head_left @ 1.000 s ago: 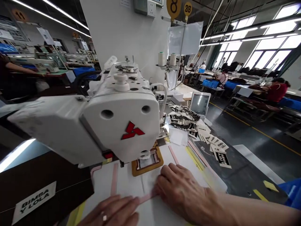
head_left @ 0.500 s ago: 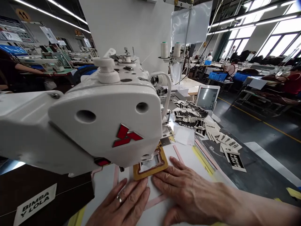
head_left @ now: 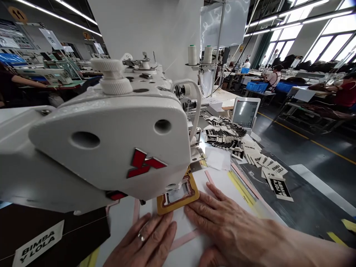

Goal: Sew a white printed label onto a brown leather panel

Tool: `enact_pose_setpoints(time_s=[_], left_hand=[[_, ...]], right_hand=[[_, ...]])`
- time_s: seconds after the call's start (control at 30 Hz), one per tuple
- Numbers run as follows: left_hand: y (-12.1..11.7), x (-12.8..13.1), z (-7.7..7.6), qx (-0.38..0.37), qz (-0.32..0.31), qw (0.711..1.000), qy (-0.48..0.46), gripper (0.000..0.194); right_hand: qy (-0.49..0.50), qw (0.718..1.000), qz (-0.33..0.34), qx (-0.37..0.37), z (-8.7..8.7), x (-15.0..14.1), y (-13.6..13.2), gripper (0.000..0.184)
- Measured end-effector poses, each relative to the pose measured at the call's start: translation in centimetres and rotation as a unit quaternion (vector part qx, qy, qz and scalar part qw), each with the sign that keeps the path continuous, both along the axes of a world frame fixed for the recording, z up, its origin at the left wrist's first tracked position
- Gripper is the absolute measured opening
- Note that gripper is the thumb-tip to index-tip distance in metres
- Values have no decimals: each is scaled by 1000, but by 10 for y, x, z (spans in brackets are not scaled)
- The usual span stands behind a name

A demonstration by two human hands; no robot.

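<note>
Both my hands lie flat on a white sheet [head_left: 130, 226] marked with pink and yellow strips, under the head of a white sewing machine [head_left: 111, 129]. My left hand [head_left: 147, 241], with a ring on one finger, has its fingertips at the lower edge of a yellow-gold frame [head_left: 178, 205]. The fingers of my right hand [head_left: 222, 218] are spread on the sheet, close to the frame's right corner. A pale piece shows inside the frame. The needle area is mostly hidden behind the machine head.
Piled black and white labels [head_left: 225, 137] lie beyond the sheet, with loose labels [head_left: 274, 170] nearer on the dark table. At the left is a single label [head_left: 39, 243]. A small screen [head_left: 244, 113] and thread cones [head_left: 192, 55] stand behind. Other people work in the background.
The view has shifted slightly, so the machine head looks larger and further left. My right hand sits slightly further right of the frame; my left hand stays nearly in place.
</note>
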State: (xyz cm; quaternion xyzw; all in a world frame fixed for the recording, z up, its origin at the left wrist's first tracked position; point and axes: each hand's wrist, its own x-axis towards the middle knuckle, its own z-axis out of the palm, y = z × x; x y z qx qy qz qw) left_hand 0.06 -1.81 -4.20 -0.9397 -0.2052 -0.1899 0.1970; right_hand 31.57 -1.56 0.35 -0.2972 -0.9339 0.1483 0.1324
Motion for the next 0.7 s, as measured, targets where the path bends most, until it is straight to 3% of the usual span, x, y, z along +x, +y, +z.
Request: enact_pose_setpoints(time_s=[0.2, 0.43, 0.7], left_hand=[[4, -1, -1, 2, 34, 999, 2, 86], [2, -12, -5, 3, 20, 999, 32, 83], [1, -9, -4, -25, 27, 998, 46, 90]], right_hand=[[3, 999, -33, 8, 3, 1, -2, 88], [-25, 1000, 4, 16, 4, 5, -12, 77], [-20, 996, -82, -1, -8, 4, -14, 94]])
